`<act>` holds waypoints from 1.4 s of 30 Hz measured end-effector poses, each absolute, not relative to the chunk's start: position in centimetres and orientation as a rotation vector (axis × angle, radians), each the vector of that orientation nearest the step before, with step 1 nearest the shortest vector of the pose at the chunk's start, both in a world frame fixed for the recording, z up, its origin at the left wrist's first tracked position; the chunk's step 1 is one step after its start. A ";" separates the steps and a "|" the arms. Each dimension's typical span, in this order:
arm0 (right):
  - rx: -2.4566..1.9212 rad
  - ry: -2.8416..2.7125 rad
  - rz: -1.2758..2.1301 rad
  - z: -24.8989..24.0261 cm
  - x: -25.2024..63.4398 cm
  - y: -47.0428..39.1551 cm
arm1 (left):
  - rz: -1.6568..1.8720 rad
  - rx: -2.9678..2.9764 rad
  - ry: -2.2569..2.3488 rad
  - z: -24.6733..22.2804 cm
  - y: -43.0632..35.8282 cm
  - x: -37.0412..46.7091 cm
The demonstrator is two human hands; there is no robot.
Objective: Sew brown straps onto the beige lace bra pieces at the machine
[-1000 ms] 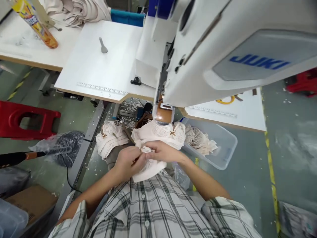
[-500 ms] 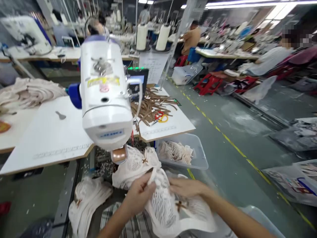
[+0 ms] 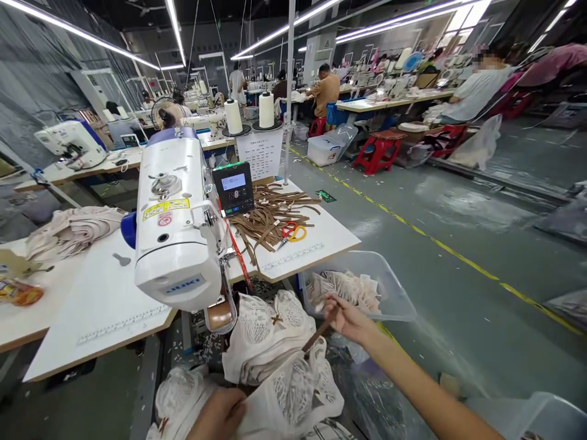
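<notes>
My left hand (image 3: 220,414), at the bottom of the view, has its fingers closed on the edge of a white lace bra (image 3: 293,394) that is spread out to its right. My right hand (image 3: 345,319) pinches the end of a brown fabric strip (image 3: 320,335), which slants down to the bra's upper edge. Whether the strip is attached there I cannot tell. Behind lies a stack of similar lace bras (image 3: 268,333), the top one with a small brown bow. More white lace garments (image 3: 178,397) are bunched beside my left hand.
A white sewing machine (image 3: 172,232) stands ahead on a white table (image 3: 114,305). Many brown strips (image 3: 275,211) and red-and-yellow scissors (image 3: 291,233) lie on its right part. A clear plastic bin (image 3: 394,290) with pale lace pieces stands beyond my right hand. Other people work farther back.
My right hand has left the bra's lace and moved up, now with the brown strip in its fingers. My left hand has shifted down and left. The view has tilted upward.
</notes>
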State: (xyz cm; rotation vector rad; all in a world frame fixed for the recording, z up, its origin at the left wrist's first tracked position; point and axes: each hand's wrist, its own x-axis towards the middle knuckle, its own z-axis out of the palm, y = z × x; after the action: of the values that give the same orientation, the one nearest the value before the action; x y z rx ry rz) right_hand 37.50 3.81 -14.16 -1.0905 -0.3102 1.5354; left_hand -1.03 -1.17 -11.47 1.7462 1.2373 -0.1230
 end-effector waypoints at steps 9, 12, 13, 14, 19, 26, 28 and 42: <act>-1.151 -0.264 1.195 -10.8 42.8 5.0 | 0.356 1.740 1.646 -11.4 0.5 -5.9; -1.185 -0.372 1.067 -9.9 40.9 5.3 | 0.881 1.747 1.819 -12.6 0.8 -4.3; -1.204 -0.425 1.048 -9.8 39.8 5.2 | 0.916 1.738 1.852 -12.9 0.8 -3.6; -1.226 -0.485 1.051 -9.7 38.5 5.1 | 0.914 1.734 1.865 -13.0 0.7 -2.9; -1.324 -0.936 1.284 -8.4 30.1 3.0 | 0.801 1.817 1.666 -10.0 0.2 0.7; -1.186 -1.912 1.318 -4.1 24.1 1.3 | 0.734 2.038 1.205 -2.6 0.6 2.9; -1.199 -1.969 1.334 -4.0 23.7 1.5 | 0.667 2.080 1.228 -2.7 0.6 2.7; -1.162 -1.305 1.539 -7.4 23.2 2.8 | 0.601 2.004 1.198 -3.4 1.0 1.3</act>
State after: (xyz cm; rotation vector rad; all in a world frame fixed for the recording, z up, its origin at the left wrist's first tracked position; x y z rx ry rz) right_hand 23.23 2.79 -7.36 -1.1616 -1.3049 1.5385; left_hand 1.29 1.00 -3.42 2.0039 1.1978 0.6005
